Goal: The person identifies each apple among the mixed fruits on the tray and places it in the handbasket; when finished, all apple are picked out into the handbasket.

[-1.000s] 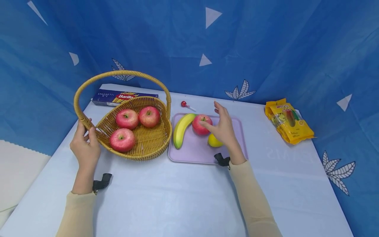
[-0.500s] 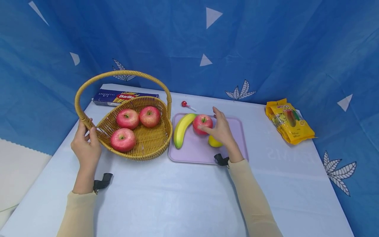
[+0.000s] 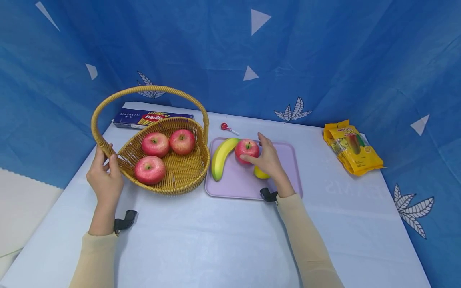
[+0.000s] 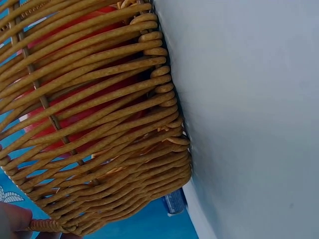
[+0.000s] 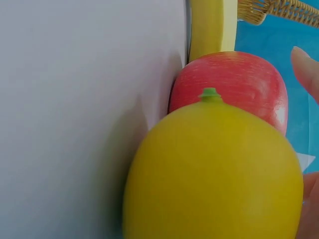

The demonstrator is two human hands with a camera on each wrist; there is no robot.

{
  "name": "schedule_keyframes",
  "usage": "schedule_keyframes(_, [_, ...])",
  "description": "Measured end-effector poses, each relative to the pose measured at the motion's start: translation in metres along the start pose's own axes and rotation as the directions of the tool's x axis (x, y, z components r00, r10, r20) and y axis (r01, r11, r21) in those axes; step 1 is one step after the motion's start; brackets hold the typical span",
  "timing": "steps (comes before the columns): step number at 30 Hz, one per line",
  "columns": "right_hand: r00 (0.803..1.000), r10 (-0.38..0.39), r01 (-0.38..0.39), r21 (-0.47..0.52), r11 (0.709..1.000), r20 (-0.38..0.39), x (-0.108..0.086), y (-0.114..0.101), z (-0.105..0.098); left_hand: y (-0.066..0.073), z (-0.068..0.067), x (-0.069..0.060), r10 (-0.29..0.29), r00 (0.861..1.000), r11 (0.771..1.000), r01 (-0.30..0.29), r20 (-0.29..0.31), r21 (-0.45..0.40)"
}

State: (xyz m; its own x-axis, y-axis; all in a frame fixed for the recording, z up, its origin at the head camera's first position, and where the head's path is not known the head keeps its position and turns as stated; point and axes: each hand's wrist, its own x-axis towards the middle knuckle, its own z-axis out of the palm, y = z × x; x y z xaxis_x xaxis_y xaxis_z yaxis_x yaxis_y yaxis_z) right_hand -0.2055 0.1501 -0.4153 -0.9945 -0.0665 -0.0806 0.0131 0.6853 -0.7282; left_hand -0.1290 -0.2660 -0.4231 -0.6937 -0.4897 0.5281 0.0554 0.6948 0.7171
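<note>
A wicker basket (image 3: 180,176) with three red apples (image 3: 150,170) inside stands on the left of the table. At its left side my left hand (image 3: 105,180) holds the foot of the arched handle (image 3: 151,89), fingers around it. The left wrist view shows the basket's woven wall (image 4: 99,114) and a thumb (image 4: 15,217) at the handle. Over a lilac tray (image 3: 230,188), my right hand (image 3: 268,160) has thumb and fingers spread about another red apple (image 3: 246,149). In the right wrist view this apple (image 5: 234,84) is partly behind a yellow lemon-like fruit (image 5: 214,174); the fingers look apart from it.
A banana (image 3: 221,160) lies on the tray's left part, near the basket. A red lollipop (image 3: 225,126) is behind the tray. A blue spaghetti box (image 3: 131,117) lies behind the basket. On the right sits a yellow snack bag (image 3: 353,148). Blue curtains surround the table.
My right hand has come down and a little left toward the apple on the tray, its fingertips now lower around it. The left hand and basket stay almost as they were.
</note>
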Motion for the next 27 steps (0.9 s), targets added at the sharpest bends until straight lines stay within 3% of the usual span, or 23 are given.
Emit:
schedule_keyframes(19, [0.999,-0.001,0.005,-0.089,0.996,0.045,0.0018,0.0016,0.003,0.0016,-0.001,-0.0007,-0.003,1.0,1.0,0.003,0.009,-0.002])
schedule_keyframes(27, [0.999,-0.025,0.028,-0.124,0.992,0.029,0.0022,0.001,0.0033,0.002,-0.0015,-0.0013,-0.004,1.0,1.0,0.004,0.008,0.003])
